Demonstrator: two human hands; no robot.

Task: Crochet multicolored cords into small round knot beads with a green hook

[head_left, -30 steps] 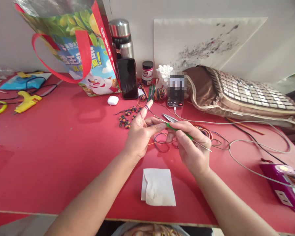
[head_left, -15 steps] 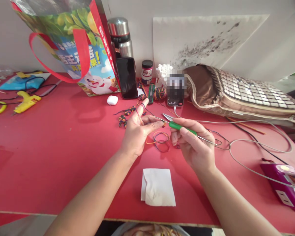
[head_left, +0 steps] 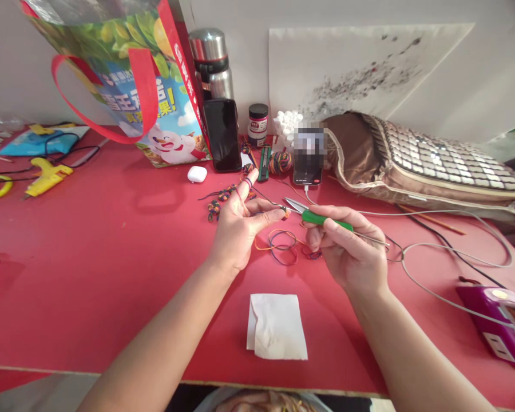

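My left hand [head_left: 236, 232] pinches a small multicoloured crochet piece [head_left: 285, 213] between thumb and fingers, with yarn wound round its raised index finger. My right hand [head_left: 352, 246] is closed on a green-handled crochet hook [head_left: 328, 221], whose thin metal tip reaches to the piece. Pointed silver blades [head_left: 295, 205] also jut out from this hand; their handle is hidden. Loose loops of orange and dark yarn [head_left: 283, 247] lie on the table below the hands. Behind my left hand are several small finished-looking crochet pieces [head_left: 214, 209] in the same colours.
On the red table [head_left: 111, 274] lies a folded white tissue [head_left: 278, 327]. Behind stand a phone [head_left: 222, 135], a propped second phone [head_left: 308, 163], a yarn ball [head_left: 281, 163], a shopping bag [head_left: 154, 103] and a tiled bag [head_left: 438, 166]. A white cable [head_left: 429, 213] runs right.
My right hand has shifted a little to the right with the hook and blades, away from my left hand. The left hand keeps its pinch, nearly still.
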